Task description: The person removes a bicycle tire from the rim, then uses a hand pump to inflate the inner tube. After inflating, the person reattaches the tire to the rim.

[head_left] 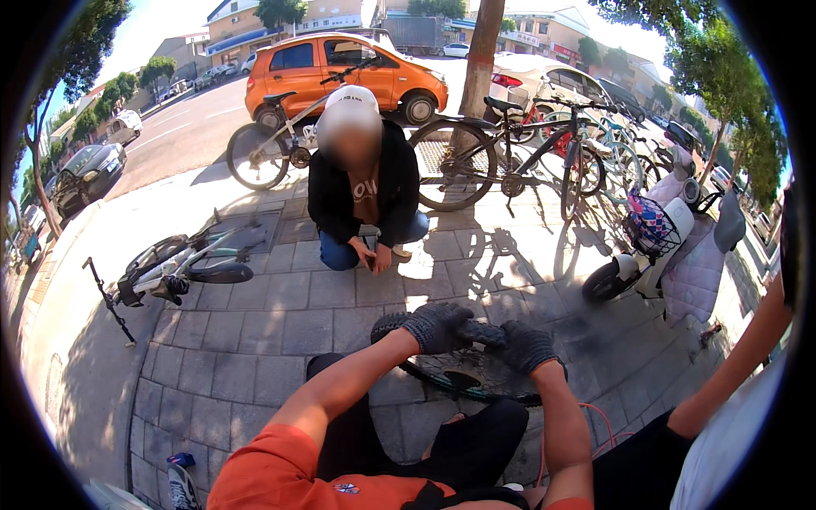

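Note:
A bicycle wheel (pixel 463 380) with a knobby black tyre (pixel 484 334) is in front of me, low over the paving between my knees. On the tyre's far edge, my left hand (pixel 437 328) in a dark grey knit glove is closed round the rubber. My right hand (pixel 527 347), gloved the same way, grips the tyre a short stretch to the right. Between the two hands a piece of tread shows. My right forearm hides part of the wheel's right side.
Opposite me a person (pixel 365 170) in a black jacket crouches, hands together. Another person's arm (pixel 735 357) is close on my right. A pink hose (pixel 599 416) lies beside me. A bicycle (pixel 178 263) lies at left; a scooter (pixel 671 225) and parked bicycles (pixel 518 161) stand right.

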Motion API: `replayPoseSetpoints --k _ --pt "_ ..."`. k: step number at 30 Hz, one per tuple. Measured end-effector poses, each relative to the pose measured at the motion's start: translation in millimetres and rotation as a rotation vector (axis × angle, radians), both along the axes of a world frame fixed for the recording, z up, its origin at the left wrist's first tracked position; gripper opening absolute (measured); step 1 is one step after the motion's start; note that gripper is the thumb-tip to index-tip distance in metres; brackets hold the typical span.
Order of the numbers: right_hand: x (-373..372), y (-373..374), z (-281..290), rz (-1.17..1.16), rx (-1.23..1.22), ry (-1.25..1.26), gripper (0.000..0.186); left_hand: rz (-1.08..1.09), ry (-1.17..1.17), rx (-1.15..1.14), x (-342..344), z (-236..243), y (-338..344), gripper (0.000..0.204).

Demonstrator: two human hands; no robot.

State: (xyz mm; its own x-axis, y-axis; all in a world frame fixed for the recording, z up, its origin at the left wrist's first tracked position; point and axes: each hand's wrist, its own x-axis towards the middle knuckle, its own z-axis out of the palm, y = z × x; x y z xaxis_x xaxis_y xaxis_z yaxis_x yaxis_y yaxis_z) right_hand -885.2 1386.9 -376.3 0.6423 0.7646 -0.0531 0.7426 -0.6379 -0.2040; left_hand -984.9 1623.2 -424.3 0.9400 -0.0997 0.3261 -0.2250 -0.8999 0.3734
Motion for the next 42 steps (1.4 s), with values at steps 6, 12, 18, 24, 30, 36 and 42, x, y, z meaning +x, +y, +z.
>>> replayPoseSetpoints --k 6,12,18,24,30,36,42 --pt "18 -14 -11 -0.077 0.014 -0.035 0.059 0.206 -0.129 -0.083 -14 -39 34 0.070" --pt "23 -16 -15 -0.074 0.106 -0.086 0.060 0.161 -0.239 -0.075 2 -38 49 0.063" --pt "28 -44 -54 -0.049 0.201 -0.032 0.066 0.110 -0.087 0.039 -4 -18 39 0.059" --pt "-14 15 3 0.177 0.162 -0.107 0.067 0.033 0.005 0.090 -8 -14 40 0.056" --pt "-11 15 -9 0.198 0.124 -0.092 0.059 -0.059 0.160 0.114 -1 7 24 0.056" --pt "-5 -3 -18 0.160 0.147 -0.055 0.052 -0.111 0.209 0.108 8 14 13 0.057" --pt "11 -17 -24 0.100 0.097 0.022 0.051 -0.146 0.364 0.166 38 16 2 0.059"
